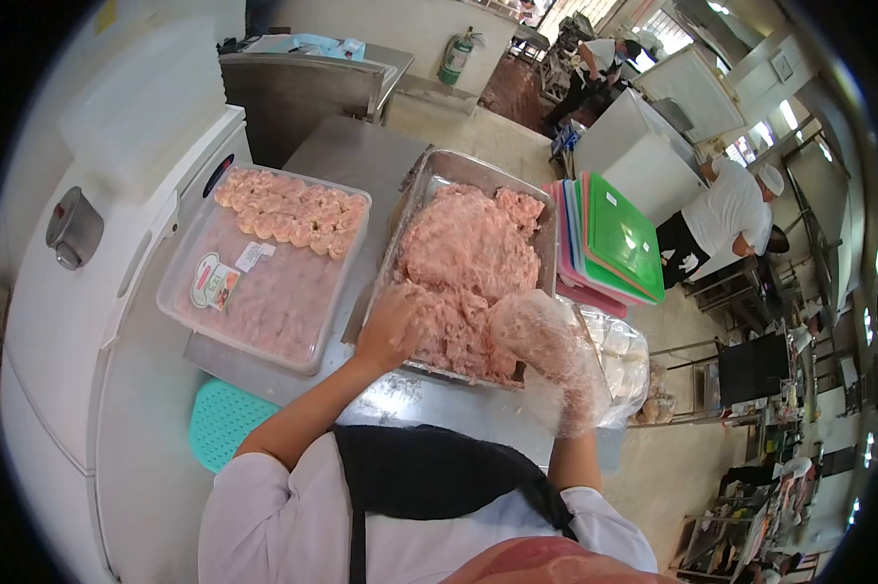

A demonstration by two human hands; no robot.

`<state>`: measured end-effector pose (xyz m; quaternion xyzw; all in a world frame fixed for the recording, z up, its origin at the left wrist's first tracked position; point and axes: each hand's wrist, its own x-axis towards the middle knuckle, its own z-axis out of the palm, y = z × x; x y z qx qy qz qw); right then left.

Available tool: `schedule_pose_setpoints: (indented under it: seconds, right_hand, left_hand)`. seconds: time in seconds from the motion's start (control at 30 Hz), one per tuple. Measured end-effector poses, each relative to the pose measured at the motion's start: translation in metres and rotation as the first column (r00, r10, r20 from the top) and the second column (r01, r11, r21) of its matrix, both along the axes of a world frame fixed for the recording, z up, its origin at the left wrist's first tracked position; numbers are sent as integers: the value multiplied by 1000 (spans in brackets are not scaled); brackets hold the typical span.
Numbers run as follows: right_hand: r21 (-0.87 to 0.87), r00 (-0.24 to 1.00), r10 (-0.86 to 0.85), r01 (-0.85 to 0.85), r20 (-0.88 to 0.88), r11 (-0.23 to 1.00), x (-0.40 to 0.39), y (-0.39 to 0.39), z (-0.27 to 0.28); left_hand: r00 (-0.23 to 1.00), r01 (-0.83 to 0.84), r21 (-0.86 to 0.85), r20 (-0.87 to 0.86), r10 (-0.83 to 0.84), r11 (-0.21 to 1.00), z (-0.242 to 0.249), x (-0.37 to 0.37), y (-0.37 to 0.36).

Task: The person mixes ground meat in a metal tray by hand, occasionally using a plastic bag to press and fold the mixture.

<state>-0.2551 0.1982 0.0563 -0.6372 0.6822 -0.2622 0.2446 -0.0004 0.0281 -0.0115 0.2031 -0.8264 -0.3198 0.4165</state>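
A metal tray (411, 200) holds a large mound of pink ground meat (468, 243). My left hand (392, 326) is at the tray's near left edge, touching the meat; its fingers are blurred, and how they are bent is unclear. In a clear plastic glove, my right hand (541, 336) rests on the meat at the near right side, its fingers smeared and hidden by the plastic. Left of the tray, a clear plastic container (327, 326) has rows of shaped meat pieces (288, 209) along its far part, and its labelled lid covers the nearer part.
Coloured boards (614, 234) are stacked right of the tray, with a plastic bag of white items (619, 355) nearer. A turquoise perforated mat (227, 419) lies at the near left. A white freezer (132, 273) stands left. Other people work in the background at right.
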Motion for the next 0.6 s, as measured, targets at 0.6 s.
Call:
schedule_pose_setpoints:
  seconds: [0.6]
  right_hand:
    - [-116, 645, -177, 385, 743, 916, -1, -9, -10]
  left_hand:
    - [996, -45, -34, 73, 47, 998, -14, -4, -1]
